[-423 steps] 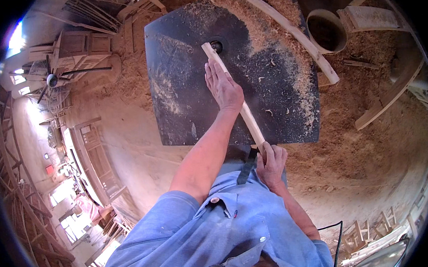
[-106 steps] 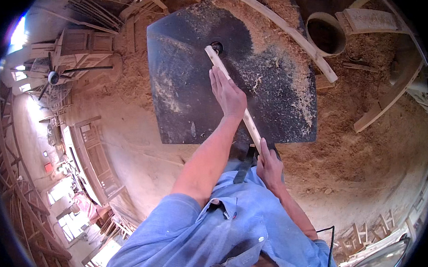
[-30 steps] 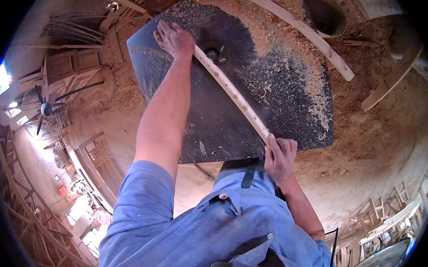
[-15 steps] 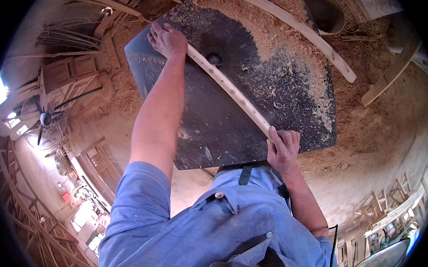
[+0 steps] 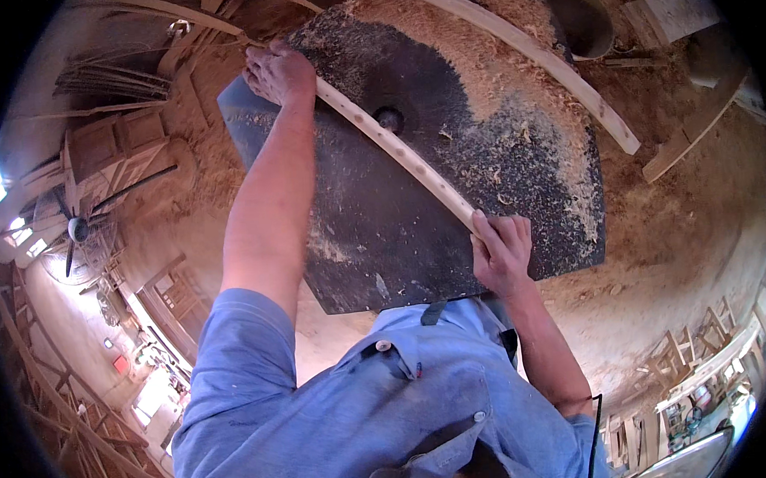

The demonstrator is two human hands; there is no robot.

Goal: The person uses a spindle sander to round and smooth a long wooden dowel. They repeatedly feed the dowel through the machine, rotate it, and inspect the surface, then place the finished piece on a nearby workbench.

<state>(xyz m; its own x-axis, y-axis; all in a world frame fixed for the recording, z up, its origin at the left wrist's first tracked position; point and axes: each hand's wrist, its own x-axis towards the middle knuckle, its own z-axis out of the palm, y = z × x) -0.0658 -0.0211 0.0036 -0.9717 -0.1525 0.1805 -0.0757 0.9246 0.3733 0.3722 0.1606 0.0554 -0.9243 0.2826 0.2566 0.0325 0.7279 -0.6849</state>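
A long, slightly curved pale wooden strip [image 5: 432, 180] with a row of dark round spots lies slantwise across a dark machine table [image 5: 374, 239]. My left hand [image 5: 280, 73] is closed over its far left end, near the table's edge. At the near right end, my right hand [image 5: 505, 252] grips the strip with the thumb along the top. A round, dark spindle [image 5: 389, 119] stands in the table just beyond the strip's middle, right beside its far edge. Whether they touch, I cannot tell.
Wood shavings [image 5: 513, 88] cover the table's far right. A second curved strip [image 5: 555, 65] lies over them. Beyond are a round bin [image 5: 580, 21] and curved boards [image 5: 703, 127]. A fan [image 5: 77, 229] stands at the left, and wooden frames [image 5: 695, 349] at the right.
Both hands have slid the strip a little toward the far left, past the spindle. They have kept their grip on its two ends. The view has shifted slightly.
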